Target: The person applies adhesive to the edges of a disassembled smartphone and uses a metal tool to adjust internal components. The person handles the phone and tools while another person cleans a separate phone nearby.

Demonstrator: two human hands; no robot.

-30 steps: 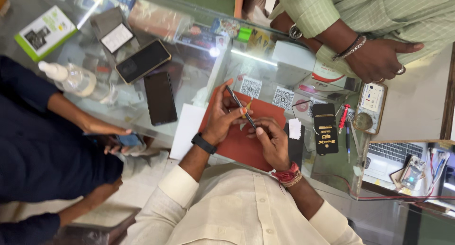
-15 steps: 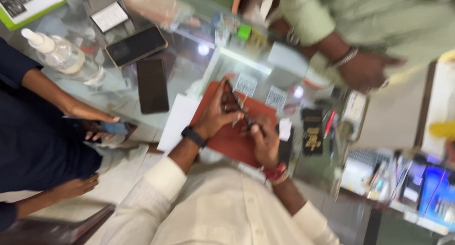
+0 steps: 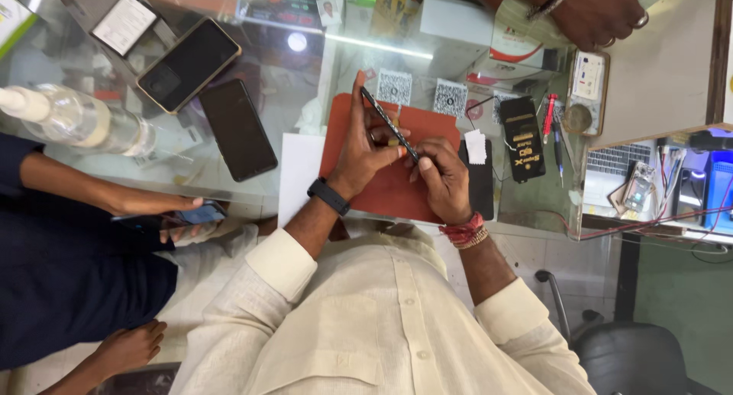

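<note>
From my remote station, left side first: a clear plastic bottle (image 3: 80, 122) lies on the glass tabletop (image 3: 301, 66), with a gold-edged phone (image 3: 188, 64) and a plain black phone (image 3: 237, 129) face up beside it. A neighbouring person in dark blue holds a small phone (image 3: 200, 212) at the tabletop's near edge.

At centre, a red work mat (image 3: 382, 189) lies partly over a white sheet (image 3: 298, 177). Above the mat I see the thin dark phone (image 3: 388, 123) held on edge. Its long axis runs diagonally, the far end pointing up and left toward the far side of the tabletop, the near end down and right toward the right hand.

The left hand (image 3: 365, 147), with a black wristband, has its grip closed on the phone's middle, thumb and fingers clamped on opposite faces. The right hand (image 3: 443, 177), with a red thread at the wrist, has its fingertips pinched together at the phone's lower end; I cannot tell whether it holds a tool.

To the right, a black rectangular packet (image 3: 525, 139), a red pen (image 3: 548, 117) and a white device (image 3: 588, 78) crowd the surface, and another person's hand (image 3: 603, 13) rests at the far edge. Open room is limited to the mat itself; the near tabletop edge runs just below both wrists.
</note>
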